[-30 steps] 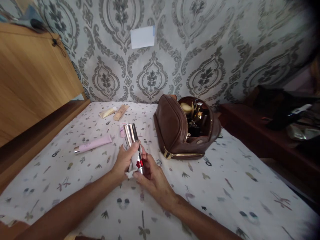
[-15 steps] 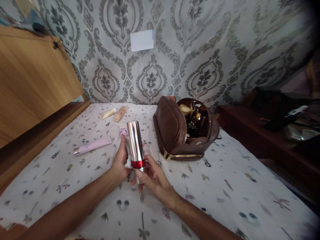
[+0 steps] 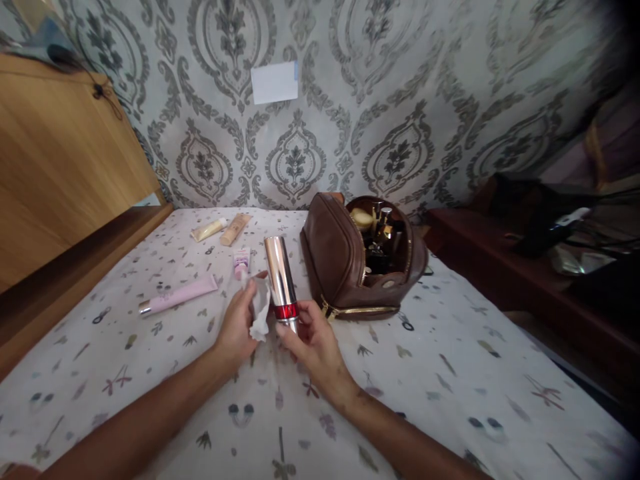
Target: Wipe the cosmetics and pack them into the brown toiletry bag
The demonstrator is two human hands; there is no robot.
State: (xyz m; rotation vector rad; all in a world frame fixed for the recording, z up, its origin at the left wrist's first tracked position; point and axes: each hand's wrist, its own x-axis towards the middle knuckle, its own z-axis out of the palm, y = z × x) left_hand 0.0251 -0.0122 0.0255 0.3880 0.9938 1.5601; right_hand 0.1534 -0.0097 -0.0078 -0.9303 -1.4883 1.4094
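Observation:
My right hand (image 3: 314,347) is wrapped round the lower end of a shiny silver cylinder (image 3: 280,270) with a red band, which stands nearly upright, tilted a little. Just left of it, my left hand (image 3: 240,323) holds a crumpled white tissue (image 3: 261,310). The tissue is close beside the cylinder; whether they touch is hard to tell. A small pink tube (image 3: 241,261) lies beyond my left fingers. Farther left is a longer pink tube (image 3: 180,295) with a silver cap.
An open brown bag (image 3: 333,257) holding bottles and a yellowish item stands right of my hands. A yellow tube (image 3: 209,230) and a beige tube (image 3: 235,229) lie at the back left. A wooden panel (image 3: 70,160) borders the left; a dark red ledge (image 3: 465,253) borders the right.
My left hand and the tissue have come away from the cylinder toward the left. My right hand has shifted slightly right and up with the cylinder. The view has turned a little.

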